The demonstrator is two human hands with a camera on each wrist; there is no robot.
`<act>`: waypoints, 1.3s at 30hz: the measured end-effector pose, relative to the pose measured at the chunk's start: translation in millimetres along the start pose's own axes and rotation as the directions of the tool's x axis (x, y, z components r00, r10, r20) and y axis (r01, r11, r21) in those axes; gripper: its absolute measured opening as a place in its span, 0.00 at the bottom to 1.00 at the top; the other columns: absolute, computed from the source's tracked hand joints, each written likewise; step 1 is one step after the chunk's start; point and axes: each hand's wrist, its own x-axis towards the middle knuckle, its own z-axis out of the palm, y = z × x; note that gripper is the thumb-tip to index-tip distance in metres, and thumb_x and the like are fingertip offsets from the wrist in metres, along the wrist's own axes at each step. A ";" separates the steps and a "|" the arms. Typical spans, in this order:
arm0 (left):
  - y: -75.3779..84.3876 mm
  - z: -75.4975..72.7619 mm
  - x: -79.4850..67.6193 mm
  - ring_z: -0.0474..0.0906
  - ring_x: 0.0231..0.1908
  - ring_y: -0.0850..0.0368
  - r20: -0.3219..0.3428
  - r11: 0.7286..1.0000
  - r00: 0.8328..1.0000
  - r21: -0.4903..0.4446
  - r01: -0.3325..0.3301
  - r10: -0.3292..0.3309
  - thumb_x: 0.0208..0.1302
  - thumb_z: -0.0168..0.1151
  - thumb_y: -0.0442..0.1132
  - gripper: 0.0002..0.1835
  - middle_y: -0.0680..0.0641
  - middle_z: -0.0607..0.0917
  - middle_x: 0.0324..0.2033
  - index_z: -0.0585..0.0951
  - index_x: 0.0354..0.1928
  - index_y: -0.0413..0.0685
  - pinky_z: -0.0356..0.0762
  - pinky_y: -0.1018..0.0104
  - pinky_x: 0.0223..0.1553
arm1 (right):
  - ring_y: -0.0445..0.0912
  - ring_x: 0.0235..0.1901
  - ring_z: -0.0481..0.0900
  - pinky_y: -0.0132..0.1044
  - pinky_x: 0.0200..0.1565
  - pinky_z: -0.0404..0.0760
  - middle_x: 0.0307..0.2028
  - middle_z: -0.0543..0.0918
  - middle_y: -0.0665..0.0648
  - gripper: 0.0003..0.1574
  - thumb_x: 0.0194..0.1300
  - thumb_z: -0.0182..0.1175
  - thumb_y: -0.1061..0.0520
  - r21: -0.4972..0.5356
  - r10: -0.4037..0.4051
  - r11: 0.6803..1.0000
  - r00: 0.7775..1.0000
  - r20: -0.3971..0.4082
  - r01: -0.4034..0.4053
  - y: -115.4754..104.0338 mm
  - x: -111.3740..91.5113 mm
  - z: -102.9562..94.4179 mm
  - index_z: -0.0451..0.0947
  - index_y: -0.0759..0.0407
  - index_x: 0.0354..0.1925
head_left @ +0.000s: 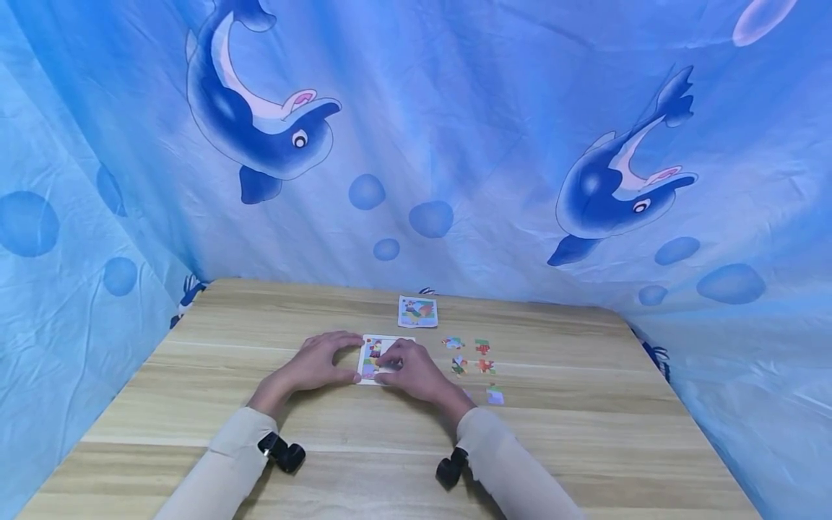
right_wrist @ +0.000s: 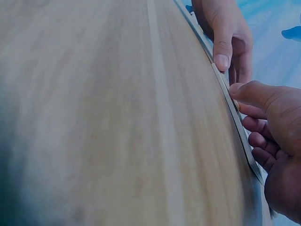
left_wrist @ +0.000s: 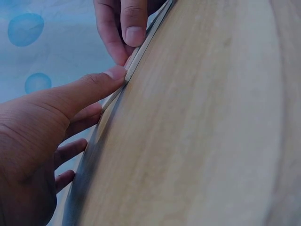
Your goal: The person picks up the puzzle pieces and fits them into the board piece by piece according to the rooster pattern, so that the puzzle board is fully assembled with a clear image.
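In the head view a small white-rimmed puzzle board (head_left: 388, 347) lies on the table, its left part filled with colourful picture pieces. My left hand (head_left: 321, 362) grips the board's left side, thumb near the bottom corner and index finger near the top. My right hand (head_left: 417, 370) reaches over the board from the right, thumb and fingers pinching a puzzle piece mostly hidden beneath them. From the left wrist, the left thumb (left_wrist: 91, 89) shows against the thin edge of the board (left_wrist: 135, 63). The right wrist view has the right thumb (right_wrist: 254, 93) close at the board's edge.
Several loose puzzle pieces (head_left: 485, 366) lie on the table (head_left: 559, 433) right of the board. Behind it sits a square picture card (head_left: 418, 312). A blue curtain (head_left: 403, 130) with dolphins hangs at the table's back and sides. Small black cameras (head_left: 281, 452) are strapped to both sleeves.
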 end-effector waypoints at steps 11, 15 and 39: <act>1.6 -0.4 -0.1 0.67 0.73 0.36 0.006 1.000 1.000 -0.010 0.000 0.000 0.57 0.75 0.58 0.40 0.42 0.76 0.71 0.77 0.70 0.51 0.58 0.30 0.72 | 0.42 0.46 0.80 0.33 0.51 0.78 0.44 0.86 0.50 0.16 0.60 0.76 0.49 0.001 -0.028 1.000 1.000 -0.013 0.028 -0.7 4.9 4.4 0.91 0.52 0.45; 1.6 -0.4 -1.3 0.68 0.73 0.35 0.002 1.000 1.000 -0.004 -0.007 0.007 0.56 0.75 0.58 0.40 0.41 0.77 0.70 0.77 0.69 0.49 0.59 0.29 0.71 | 0.43 0.48 0.80 0.34 0.53 0.79 0.45 0.87 0.50 0.15 0.60 0.76 0.50 0.007 -0.026 1.000 1.000 -0.012 0.026 -1.3 5.6 6.7 0.91 0.53 0.45; 3.2 0.0 -1.2 0.66 0.74 0.36 0.016 1.000 1.000 -0.012 0.023 -0.023 0.57 0.75 0.59 0.41 0.42 0.75 0.72 0.76 0.71 0.51 0.58 0.31 0.72 | 0.55 0.60 0.80 0.52 0.59 0.82 0.61 0.83 0.59 0.17 0.65 0.71 0.53 0.071 0.192 0.980 0.973 -0.130 -0.184 87.6 -24.0 -93.6 0.89 0.56 0.51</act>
